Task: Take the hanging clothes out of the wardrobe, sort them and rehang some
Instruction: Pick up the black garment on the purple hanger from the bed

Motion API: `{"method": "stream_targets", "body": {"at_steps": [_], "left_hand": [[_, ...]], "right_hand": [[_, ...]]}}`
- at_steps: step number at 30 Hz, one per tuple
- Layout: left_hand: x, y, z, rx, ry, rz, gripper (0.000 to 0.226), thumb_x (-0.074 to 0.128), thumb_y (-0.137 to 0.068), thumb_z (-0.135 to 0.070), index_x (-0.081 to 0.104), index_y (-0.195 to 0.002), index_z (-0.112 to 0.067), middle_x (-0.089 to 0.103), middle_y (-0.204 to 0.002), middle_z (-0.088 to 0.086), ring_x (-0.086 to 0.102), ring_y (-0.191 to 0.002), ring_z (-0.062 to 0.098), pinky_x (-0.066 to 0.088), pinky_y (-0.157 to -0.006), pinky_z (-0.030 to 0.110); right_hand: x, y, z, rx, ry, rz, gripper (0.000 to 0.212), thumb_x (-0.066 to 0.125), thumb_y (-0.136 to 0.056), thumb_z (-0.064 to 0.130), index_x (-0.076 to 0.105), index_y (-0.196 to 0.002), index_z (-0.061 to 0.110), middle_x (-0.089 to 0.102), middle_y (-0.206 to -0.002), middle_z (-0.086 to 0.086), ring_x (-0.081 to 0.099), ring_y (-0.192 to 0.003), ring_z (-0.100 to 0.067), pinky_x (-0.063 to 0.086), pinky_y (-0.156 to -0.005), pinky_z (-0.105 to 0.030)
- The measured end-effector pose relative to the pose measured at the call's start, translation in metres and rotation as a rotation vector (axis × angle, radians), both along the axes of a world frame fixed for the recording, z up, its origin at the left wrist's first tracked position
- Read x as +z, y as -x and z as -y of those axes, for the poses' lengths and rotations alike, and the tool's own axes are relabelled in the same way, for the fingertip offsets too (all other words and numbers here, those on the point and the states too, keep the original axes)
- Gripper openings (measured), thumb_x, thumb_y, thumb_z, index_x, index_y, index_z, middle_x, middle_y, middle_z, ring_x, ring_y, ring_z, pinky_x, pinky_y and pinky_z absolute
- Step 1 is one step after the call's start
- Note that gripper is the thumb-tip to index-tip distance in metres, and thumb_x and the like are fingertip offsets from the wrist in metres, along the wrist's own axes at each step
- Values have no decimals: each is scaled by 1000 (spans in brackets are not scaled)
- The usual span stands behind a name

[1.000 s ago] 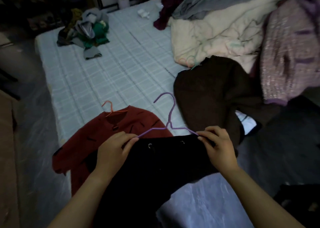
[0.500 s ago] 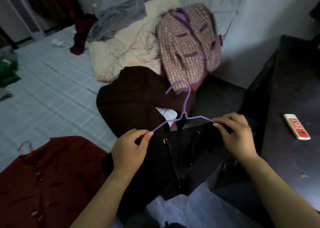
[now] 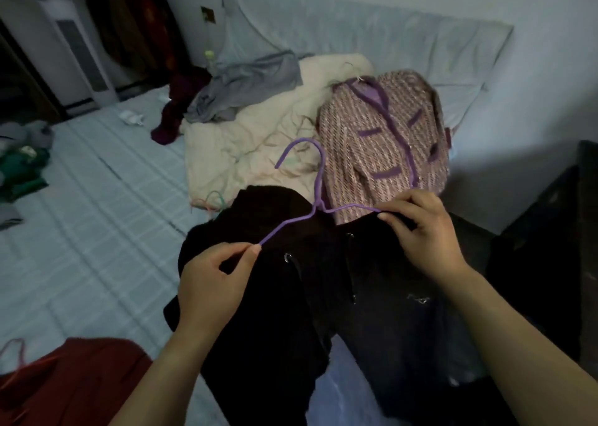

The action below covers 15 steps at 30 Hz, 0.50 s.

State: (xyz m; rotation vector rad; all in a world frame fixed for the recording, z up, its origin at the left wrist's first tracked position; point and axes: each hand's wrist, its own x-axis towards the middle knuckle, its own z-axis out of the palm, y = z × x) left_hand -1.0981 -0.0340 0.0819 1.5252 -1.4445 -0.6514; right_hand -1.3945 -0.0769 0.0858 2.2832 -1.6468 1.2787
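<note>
1. Left hand (image 3: 213, 283) pinches hanger (image 3: 318, 187) end; right hand (image 3: 424, 231) pinches the other end.
2. Black garment (image 3: 372, 280) hangs above bed (image 3: 97, 199), held spread, probably for sorting.

Hanger (image 3: 319, 183), black garment (image 3: 372, 280): I have swung these rightward, off red coat (image 3: 74, 383), over brown coat (image 3: 262, 205).

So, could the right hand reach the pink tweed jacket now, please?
Probably, yes: the right hand is beside the pink tweed jacket, nothing between, though it holds the purple hanger.
</note>
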Motion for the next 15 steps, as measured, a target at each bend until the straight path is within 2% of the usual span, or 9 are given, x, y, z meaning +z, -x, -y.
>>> {"method": "stream_targets", "body": {"at_steps": [3, 7, 9, 12, 15], "left_hand": [[7, -21, 50, 83, 29, 22, 5, 68, -82, -32, 71, -81, -36, 68, -82, -22, 62, -83, -5, 45, -75, 16], [-8, -50, 99, 149, -48, 114, 8, 67, -83, -31, 74, -80, -28, 66, -77, -23, 61, -76, -11, 41, -67, 3], [-19, -60, 123, 179, -92, 176, 10, 66, -84, -31, 74, -79, -27, 67, -74, -22, 61, -74, -8, 44, -66, 9], [-40, -71, 159, 217, -180, 291, 15, 62, -87, -34, 74, -83, -26, 70, -79, -12, 63, -75, 5, 48, -65, 24], [-65, -78, 192, 261, -255, 418, 16, 60, -88, -32, 71, -97, -24, 67, -92, -4, 61, -86, 15, 45, -70, 29]], "right_hand": [[11, -22, 66, 91, -17, 17, 24, 58, -85, 28, 73, -95, 12, 61, -87, -2, 50, -86, -13, 32, -85, -15], [-9, -55, 141, 205, -89, 15, 26, 57, -84, 30, 73, -93, 12, 61, -85, -3, 49, -85, -13, 29, -85, -11], [-26, -68, 178, 255, -149, 0, 22, 60, -83, 28, 73, -91, 12, 62, -83, -4, 49, -84, -14, 29, -82, -13], [-52, -87, 239, 331, -247, -46, 17, 62, -81, 24, 73, -90, 14, 59, -81, 0, 51, -82, -19, 31, -77, -20], [-84, -103, 291, 393, -357, -164, 16, 64, -80, 25, 73, -90, 17, 60, -81, 0, 55, -82, -24, 37, -75, -26]]}}
